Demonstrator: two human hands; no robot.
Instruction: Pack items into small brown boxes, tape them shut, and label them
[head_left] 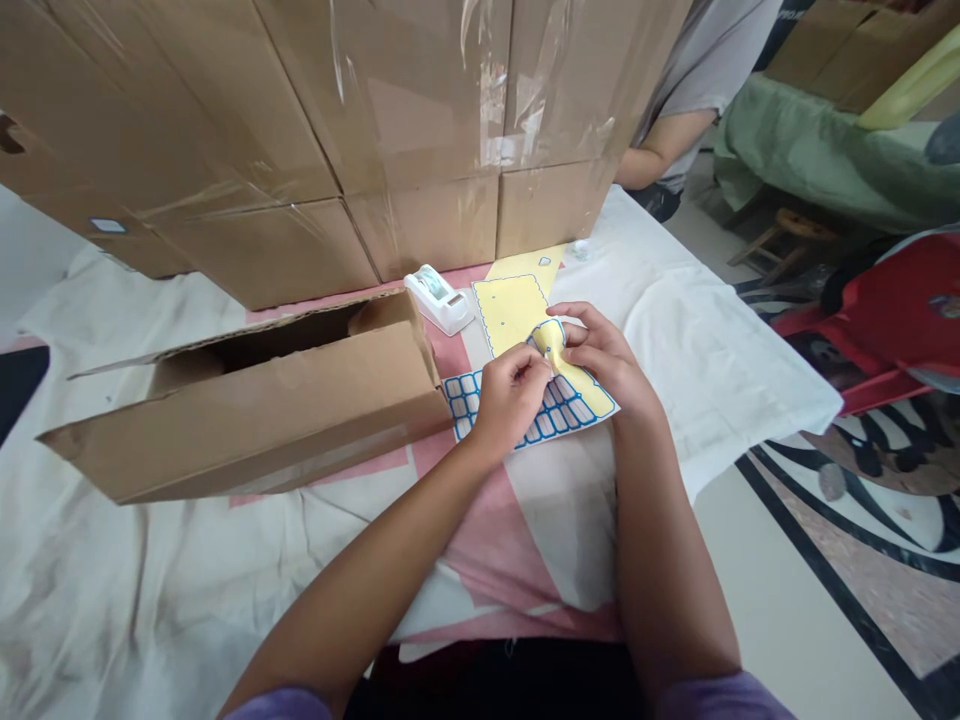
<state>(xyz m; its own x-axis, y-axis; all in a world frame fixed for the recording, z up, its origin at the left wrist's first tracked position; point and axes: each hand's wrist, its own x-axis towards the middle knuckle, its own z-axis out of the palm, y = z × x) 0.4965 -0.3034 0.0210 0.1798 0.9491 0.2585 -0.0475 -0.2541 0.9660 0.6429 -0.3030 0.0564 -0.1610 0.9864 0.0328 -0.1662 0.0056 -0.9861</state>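
A sheet of blue-bordered labels (561,410) lies on the table in front of me, its yellow part at the right curled up. My left hand (511,392) is closed in a pinch at the curl, its wrist over the rows of small labels. With thumb and fingers, my right hand (606,352) grips the raised yellow part from the right side. Whether a single label has come loose between the fingers is hidden. Just beyond the hands lies a yellow sheet with a scalloped blue edge (510,308).
A long open cardboard box (262,420) lies to the left, near a white tape dispenser (439,300). Taped cartons (427,130) wall off the back. Another person's arm (660,150) shows behind them at right. A red plastic object (904,310) stands beyond the table's right edge.
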